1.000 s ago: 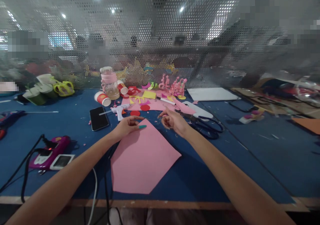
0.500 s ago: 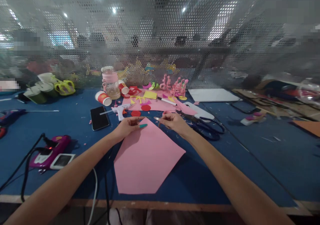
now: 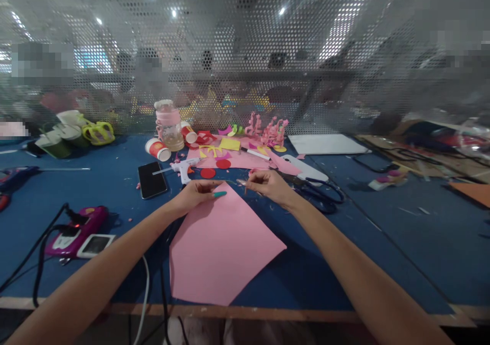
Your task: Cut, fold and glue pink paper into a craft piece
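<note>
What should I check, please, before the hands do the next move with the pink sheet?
1. Left hand rests on the pink sheet at its far corner: ok.
2. Right hand pinches something thin: cannot tell what.
3. Sheet lies flat on the blue table: ok.
4. Sheet's near corner reaches the table edge: not ok.
5. Scissors lie close beside the right wrist: not ok.
6. Phone is apart from the sheet: ok.

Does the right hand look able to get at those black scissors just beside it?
Probably yes. The scissors lie on the blue table right beside the right hand, with nothing lying over them, though that hand seems to pinch something small.
</note>
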The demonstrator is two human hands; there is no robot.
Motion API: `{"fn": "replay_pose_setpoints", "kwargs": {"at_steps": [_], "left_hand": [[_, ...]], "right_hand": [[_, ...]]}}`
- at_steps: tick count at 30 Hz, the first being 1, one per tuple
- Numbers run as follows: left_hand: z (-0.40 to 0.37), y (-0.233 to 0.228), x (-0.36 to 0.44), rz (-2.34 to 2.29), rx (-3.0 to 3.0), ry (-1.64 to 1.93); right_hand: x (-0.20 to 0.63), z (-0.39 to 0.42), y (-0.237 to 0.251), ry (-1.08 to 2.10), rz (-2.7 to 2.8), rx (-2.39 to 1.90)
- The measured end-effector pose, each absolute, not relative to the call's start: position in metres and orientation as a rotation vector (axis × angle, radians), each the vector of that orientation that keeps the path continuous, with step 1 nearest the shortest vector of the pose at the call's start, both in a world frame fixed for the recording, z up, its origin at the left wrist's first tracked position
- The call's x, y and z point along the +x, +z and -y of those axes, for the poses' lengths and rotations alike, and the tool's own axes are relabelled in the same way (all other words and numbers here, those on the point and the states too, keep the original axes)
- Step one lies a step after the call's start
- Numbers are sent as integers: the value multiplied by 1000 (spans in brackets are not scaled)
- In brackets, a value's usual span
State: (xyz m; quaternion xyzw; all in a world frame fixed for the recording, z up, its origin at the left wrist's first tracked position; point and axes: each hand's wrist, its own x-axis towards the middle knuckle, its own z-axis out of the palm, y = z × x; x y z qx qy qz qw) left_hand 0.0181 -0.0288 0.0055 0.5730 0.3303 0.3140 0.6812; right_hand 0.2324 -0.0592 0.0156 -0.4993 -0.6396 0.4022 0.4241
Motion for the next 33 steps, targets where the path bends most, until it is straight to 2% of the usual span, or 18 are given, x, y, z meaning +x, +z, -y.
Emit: {"fn": "replay_pose_setpoints", "kwargs": {"at_steps": [19, 26, 29, 33], "left_hand": [[28, 10, 16, -783, 1368, 679], [17, 18, 9, -816, 1446, 704], [13, 23, 4, -900, 1655, 861], [18, 24, 3, -951, 2278, 1022]], "right_hand": [[232, 61, 16, 993, 1624, -1243], [233, 58, 10, 897, 1563, -1217], [232, 58, 10, 846, 1605, -1214], [227, 61, 12, 715, 1757, -1249]]}}
